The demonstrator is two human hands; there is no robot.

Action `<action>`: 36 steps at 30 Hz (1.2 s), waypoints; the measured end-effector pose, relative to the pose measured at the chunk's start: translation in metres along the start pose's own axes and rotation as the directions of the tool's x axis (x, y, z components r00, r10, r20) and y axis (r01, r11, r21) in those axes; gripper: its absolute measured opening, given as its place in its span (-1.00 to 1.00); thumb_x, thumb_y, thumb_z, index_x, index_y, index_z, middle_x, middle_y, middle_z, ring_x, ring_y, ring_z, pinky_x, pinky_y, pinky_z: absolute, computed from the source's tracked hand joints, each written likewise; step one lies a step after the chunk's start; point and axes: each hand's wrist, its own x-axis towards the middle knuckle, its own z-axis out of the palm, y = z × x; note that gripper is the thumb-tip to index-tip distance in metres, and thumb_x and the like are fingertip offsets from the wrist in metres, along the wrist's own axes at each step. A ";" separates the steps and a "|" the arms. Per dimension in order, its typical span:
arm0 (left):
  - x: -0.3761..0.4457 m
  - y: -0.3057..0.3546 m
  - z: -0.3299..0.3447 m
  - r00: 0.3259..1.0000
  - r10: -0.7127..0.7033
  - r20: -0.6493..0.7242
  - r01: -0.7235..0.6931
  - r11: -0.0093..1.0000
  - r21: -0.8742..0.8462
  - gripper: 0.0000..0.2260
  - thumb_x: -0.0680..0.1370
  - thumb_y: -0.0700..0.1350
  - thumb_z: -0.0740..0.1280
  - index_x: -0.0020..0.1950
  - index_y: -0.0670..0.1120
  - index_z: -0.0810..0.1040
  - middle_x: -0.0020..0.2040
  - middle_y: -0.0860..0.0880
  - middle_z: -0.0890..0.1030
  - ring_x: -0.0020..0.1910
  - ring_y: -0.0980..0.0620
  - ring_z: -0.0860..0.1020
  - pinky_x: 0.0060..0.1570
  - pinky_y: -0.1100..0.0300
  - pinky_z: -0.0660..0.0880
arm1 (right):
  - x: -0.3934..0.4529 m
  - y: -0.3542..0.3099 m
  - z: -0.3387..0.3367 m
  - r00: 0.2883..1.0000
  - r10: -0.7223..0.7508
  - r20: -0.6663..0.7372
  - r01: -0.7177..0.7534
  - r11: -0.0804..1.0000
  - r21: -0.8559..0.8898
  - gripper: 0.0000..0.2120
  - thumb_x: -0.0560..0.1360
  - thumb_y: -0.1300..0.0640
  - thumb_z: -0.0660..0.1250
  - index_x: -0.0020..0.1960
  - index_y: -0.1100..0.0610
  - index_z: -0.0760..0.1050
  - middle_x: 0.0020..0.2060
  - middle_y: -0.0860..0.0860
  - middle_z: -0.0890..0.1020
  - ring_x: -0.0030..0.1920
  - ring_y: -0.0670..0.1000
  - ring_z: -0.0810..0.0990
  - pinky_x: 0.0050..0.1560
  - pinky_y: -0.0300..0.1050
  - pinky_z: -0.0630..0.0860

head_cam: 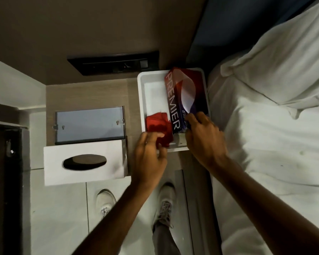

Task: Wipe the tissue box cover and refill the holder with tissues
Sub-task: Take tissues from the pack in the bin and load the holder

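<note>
A white tissue box cover [85, 163] with a dark oval slot hangs open at the front of the bedside shelf, and its grey back plate [89, 125] lies flat behind it. To the right stands a white tray [151, 91] that holds a red and purple "PREMIER" tissue pack [184, 100] and a red cloth [157, 126]. My left hand [149, 159] pinches the near edge of the red cloth. My right hand [203, 137] grips the near end of the tissue pack, which leans tilted in the tray.
A black panel [114, 64] is set in the wall behind the shelf. A bed with white sheets and a pillow [276, 67] fills the right side, close to the tray. Below are a tiled floor and my two shoes [107, 201].
</note>
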 end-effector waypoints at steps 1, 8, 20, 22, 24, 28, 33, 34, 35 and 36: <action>0.004 0.008 0.008 1.000 0.028 0.002 -0.028 1.000 -0.002 -0.64 0.54 -0.19 0.36 0.33 -0.03 0.55 0.28 -0.06 0.56 0.12 -0.05 0.62 0.10 0.13 0.61 | 0.000 0.003 -0.008 0.998 -0.067 0.000 0.067 0.998 -0.006 -0.60 0.57 0.21 0.27 0.40 0.07 0.43 0.23 0.08 0.53 0.19 0.18 0.57 0.00 0.12 0.63; 0.034 0.060 0.044 0.996 -0.039 -0.079 0.046 0.995 0.089 -0.29 0.47 0.13 0.48 0.53 -0.07 0.33 0.44 -0.14 0.45 0.31 -0.12 0.53 0.20 0.08 0.58 | 0.010 0.004 -0.060 0.947 -0.318 -0.039 0.320 0.931 0.179 -0.57 0.55 0.20 0.36 0.41 0.08 0.43 0.04 0.13 0.68 0.00 0.17 0.67 0.07 0.03 0.58; 0.046 0.085 0.003 0.976 0.032 -0.214 -0.024 0.999 0.039 -0.63 0.59 -0.15 0.31 0.39 0.00 0.42 0.25 -0.07 0.55 0.06 -0.13 0.65 0.00 -0.06 0.67 | 0.043 0.020 -0.076 0.941 -0.248 -0.229 0.305 0.916 0.261 -0.80 0.62 0.09 0.32 0.19 0.14 0.46 0.03 0.09 0.65 -0.06 0.10 0.64 -0.09 -0.16 0.52; 0.047 0.085 -0.003 0.974 0.082 -0.213 -0.070 0.996 0.063 -0.58 0.57 -0.17 0.34 0.41 -0.01 0.37 0.26 -0.09 0.56 0.01 -0.14 0.67 -0.05 -0.04 0.69 | 0.045 0.020 -0.074 0.931 -0.239 -0.277 0.304 0.926 0.223 -0.87 0.60 0.10 0.32 0.11 0.12 0.53 0.02 0.09 0.64 0.02 0.11 0.59 0.01 -0.15 0.43; 0.049 0.086 -0.007 0.979 0.109 -0.171 -0.096 0.992 0.083 -0.49 0.52 -0.23 0.40 0.43 -0.01 0.35 0.26 -0.11 0.55 -0.03 -0.17 0.69 -0.07 -0.05 0.71 | 0.047 0.021 -0.070 0.929 -0.241 -0.282 0.293 0.942 0.160 -0.77 0.59 0.04 0.33 0.20 0.10 0.57 0.16 0.09 0.63 0.19 0.14 0.55 0.19 -0.02 0.44; 0.053 0.082 -0.010 0.990 0.130 -0.057 -0.118 0.978 0.175 -0.39 0.45 -0.27 0.49 0.43 0.07 0.41 0.30 -0.09 0.44 0.00 -0.18 0.67 0.04 -0.04 0.70 | 0.045 0.029 -0.067 0.950 -0.186 -0.249 0.225 0.964 0.140 -0.43 0.53 -0.20 0.32 0.45 0.04 0.45 0.49 0.06 0.41 0.50 0.15 0.34 0.50 0.15 0.27; 0.061 0.081 -0.014 0.997 0.065 -0.037 -0.060 0.991 0.124 -0.39 0.47 -0.25 0.47 0.48 0.08 0.44 0.32 -0.07 0.40 -0.02 -0.11 0.65 0.14 0.01 0.67 | 0.025 0.040 -0.055 0.970 -0.107 -0.218 0.171 0.939 0.300 -0.31 0.46 0.00 0.51 0.52 0.09 0.37 0.51 0.09 0.36 0.47 0.16 0.38 0.39 0.11 0.49; 0.063 0.082 -0.015 0.997 0.068 -0.032 -0.063 0.991 0.119 -0.40 0.47 -0.26 0.47 0.47 0.07 0.46 0.30 -0.06 0.40 -0.03 -0.10 0.65 0.14 0.01 0.67 | 0.020 0.041 -0.051 0.971 -0.080 -0.226 0.151 0.935 0.321 -0.33 0.47 0.07 0.51 0.51 0.09 0.37 0.50 0.08 0.36 0.45 0.14 0.41 0.36 0.06 0.53; 0.066 0.084 -0.016 0.997 0.075 -0.021 -0.072 0.990 0.120 -0.40 0.47 -0.26 0.47 0.47 0.07 0.46 0.30 -0.06 0.40 -0.04 -0.09 0.65 0.15 0.02 0.67 | 0.016 0.043 -0.049 0.967 -0.051 -0.251 0.136 0.932 0.335 -0.36 0.47 0.11 0.51 0.50 0.09 0.37 0.48 0.07 0.38 0.42 0.11 0.45 0.34 -0.01 0.55; 0.068 0.085 -0.017 0.996 0.084 -0.008 -0.083 0.989 0.120 -0.40 0.47 -0.26 0.47 0.48 0.07 0.46 0.29 -0.06 0.39 -0.04 -0.08 0.64 0.16 0.02 0.66 | 0.012 0.044 -0.047 0.957 -0.022 -0.291 0.128 0.927 0.352 -0.39 0.47 0.15 0.50 0.48 0.09 0.39 0.45 0.06 0.41 0.39 0.08 0.48 0.33 -0.12 0.54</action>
